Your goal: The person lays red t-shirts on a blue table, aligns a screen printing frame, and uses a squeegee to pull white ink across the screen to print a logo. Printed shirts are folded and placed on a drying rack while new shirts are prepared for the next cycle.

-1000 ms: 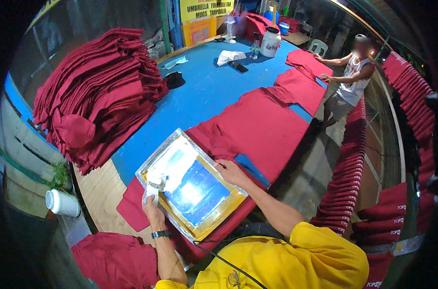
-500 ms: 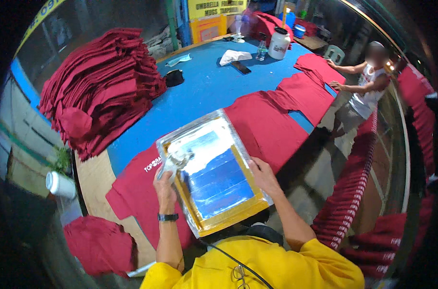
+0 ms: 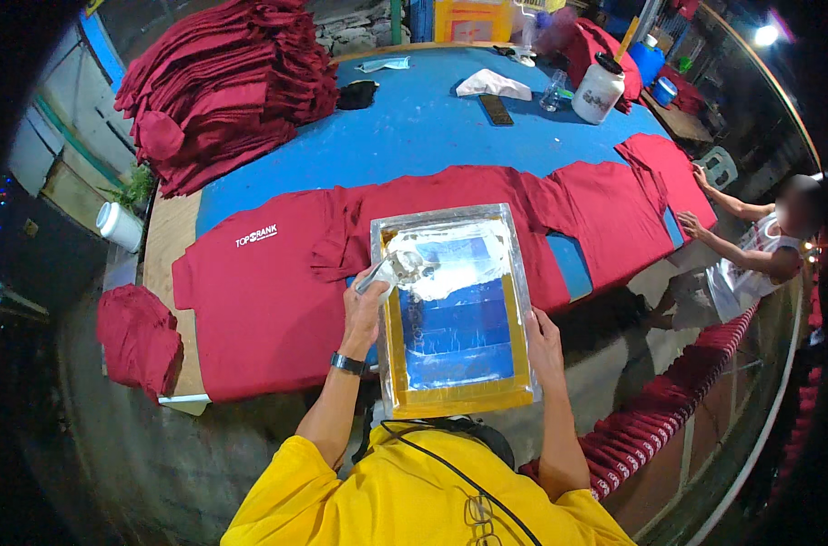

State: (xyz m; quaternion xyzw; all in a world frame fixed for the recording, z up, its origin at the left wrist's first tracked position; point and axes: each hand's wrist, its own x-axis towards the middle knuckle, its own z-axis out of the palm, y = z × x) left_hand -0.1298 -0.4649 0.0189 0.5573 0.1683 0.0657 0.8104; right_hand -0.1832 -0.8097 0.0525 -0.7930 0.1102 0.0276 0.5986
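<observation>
while framed panel (image 3: pixel 457 337) overlaps shirts (image 3: pixel 259 305), jar (image 3: pixel 599 94) beyond

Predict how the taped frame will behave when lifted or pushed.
The taped frame will probably prove stiff: its sides look straight and unbowed between the left hand and right hand. The blue panel inside may be more fragile, as it looks like a thin sheet spanning the frame. The shiny yellow tape along the lower edge could be slippery.
</observation>
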